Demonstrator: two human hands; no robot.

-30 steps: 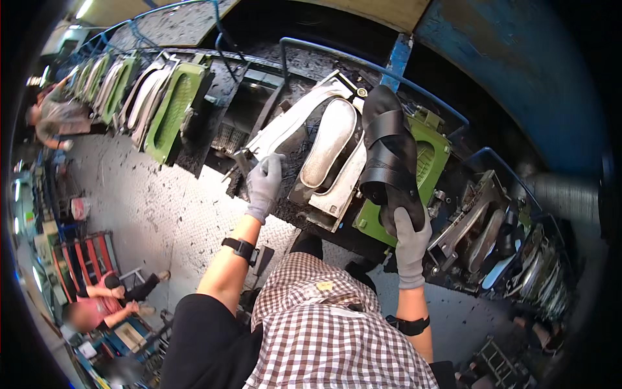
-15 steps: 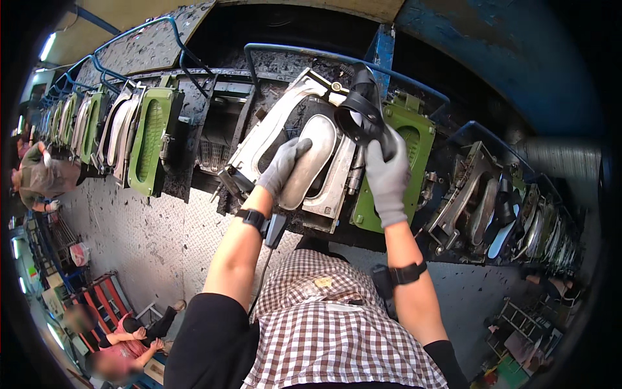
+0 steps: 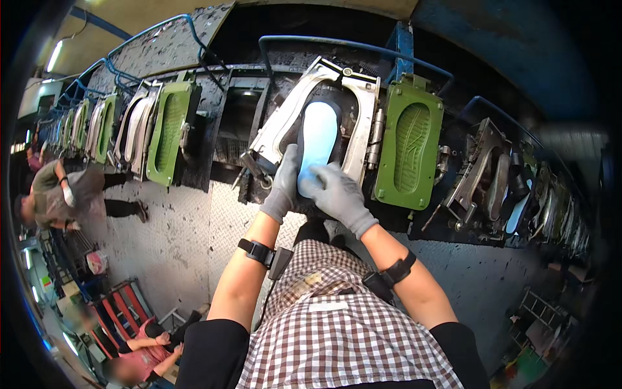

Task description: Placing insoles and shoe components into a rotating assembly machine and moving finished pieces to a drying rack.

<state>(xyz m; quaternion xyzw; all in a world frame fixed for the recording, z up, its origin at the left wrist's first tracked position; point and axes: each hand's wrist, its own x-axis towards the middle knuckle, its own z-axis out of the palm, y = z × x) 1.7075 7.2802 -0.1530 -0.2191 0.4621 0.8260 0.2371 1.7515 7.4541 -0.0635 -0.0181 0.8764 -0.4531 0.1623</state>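
Observation:
A light blue, sole-shaped insole (image 3: 320, 126) faces up over the middle of the metal mould frame (image 3: 367, 97), toe end away from me. Black shoe upper material (image 3: 336, 155) shows along its edge. My gloved left hand (image 3: 285, 185) is closed along the left side of the near end. The fingers of my gloved right hand (image 3: 338, 196) are bent over that same near end, slightly blurred. The metal sole-shaped form seen earlier is hidden from view. To the right lies the hinged green mould half (image 3: 409, 146), its sole-patterned cavity facing up.
Further moulds stand in a row on both sides, including a green one (image 3: 170, 129) at left and an open metal one (image 3: 476, 175) at right. Blue bent rails (image 3: 350, 41) arch behind them. Two people, one standing (image 3: 61, 194) and one in red (image 3: 146, 356), are at left.
The black upper has gone from my raised right hand onto the form, and the blue insole now faces up. My right hand has come down and left beside my left hand. The view has shifted.

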